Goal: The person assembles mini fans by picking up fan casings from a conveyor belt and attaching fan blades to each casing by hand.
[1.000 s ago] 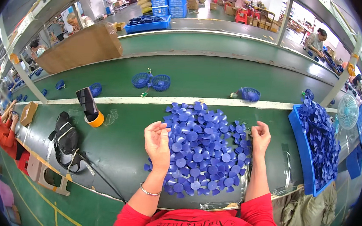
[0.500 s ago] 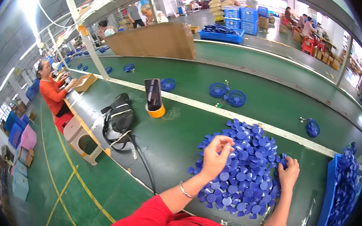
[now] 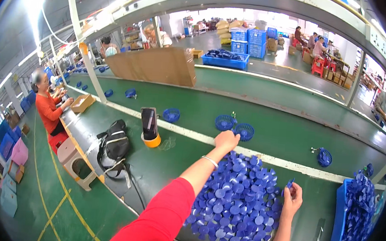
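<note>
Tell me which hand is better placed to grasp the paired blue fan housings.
Probably the left hand: it is beside the paired blue fan housings, though contact is unclear. The right hand is farther away, by the pile of blue fan blades, pinching one blade.

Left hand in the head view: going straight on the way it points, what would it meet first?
Probably the right-hand blue round basket of the pair just beyond the left hand; whether they already touch is unclear.
</note>
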The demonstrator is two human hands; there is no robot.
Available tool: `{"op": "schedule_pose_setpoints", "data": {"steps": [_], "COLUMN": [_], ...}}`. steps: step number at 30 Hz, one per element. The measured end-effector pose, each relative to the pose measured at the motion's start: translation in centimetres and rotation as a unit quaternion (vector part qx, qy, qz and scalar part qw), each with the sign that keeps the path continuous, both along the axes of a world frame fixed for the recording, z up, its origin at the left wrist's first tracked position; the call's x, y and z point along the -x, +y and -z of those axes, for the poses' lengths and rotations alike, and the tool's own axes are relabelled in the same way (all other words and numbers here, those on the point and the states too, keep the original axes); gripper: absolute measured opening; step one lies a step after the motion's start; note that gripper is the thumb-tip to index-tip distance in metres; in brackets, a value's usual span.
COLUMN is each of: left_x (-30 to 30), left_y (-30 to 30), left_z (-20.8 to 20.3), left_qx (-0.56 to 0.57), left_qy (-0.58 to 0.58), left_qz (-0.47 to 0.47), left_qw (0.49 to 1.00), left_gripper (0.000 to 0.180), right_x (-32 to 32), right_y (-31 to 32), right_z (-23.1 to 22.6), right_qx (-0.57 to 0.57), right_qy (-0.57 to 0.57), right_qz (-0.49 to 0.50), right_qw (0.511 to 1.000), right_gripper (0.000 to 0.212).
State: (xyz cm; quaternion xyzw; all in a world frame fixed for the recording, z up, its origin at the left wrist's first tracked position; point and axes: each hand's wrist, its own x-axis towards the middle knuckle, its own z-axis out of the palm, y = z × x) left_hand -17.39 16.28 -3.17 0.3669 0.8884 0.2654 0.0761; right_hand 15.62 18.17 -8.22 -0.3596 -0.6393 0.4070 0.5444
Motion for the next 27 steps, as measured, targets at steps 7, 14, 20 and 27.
{"op": "schedule_pose_setpoints", "data": {"steps": [7, 14, 20, 27], "left_x": [-2.1, -3.4, -10.3, -18.0], "left_y": [4.5, 4.5, 0.3, -5.1], "left_z": [0.4, 0.4, -1.1, -1.0], "left_qx": [0.051, -0.077, -0.271, -0.28], "left_qy": [-0.087, -0.051, -0.037, -0.209], "left_qz": [-0.124, -0.024, 0.147, 0.262], "left_qw": [0.987, 0.995, 0.95, 0.9], "left_gripper": [0.037, 0.031, 0.025, 0.044], "right_x": [0.5, 0.6, 0.6, 0.9], "right_y": [-1.5, -1.6, -2.3, -4.0], "right_z": [-2.4, -3.3, -4.0, -4.8], "right_qx": [-0.105, -0.176, -0.294, -0.36], "right_qy": [-0.1, -0.108, -0.169, -0.233], "right_qz": [0.052, 0.065, 0.133, 0.146], "right_qw": [0.988, 0.976, 0.931, 0.891], "right_gripper": [0.031, 0.034, 0.038, 0.04]}}
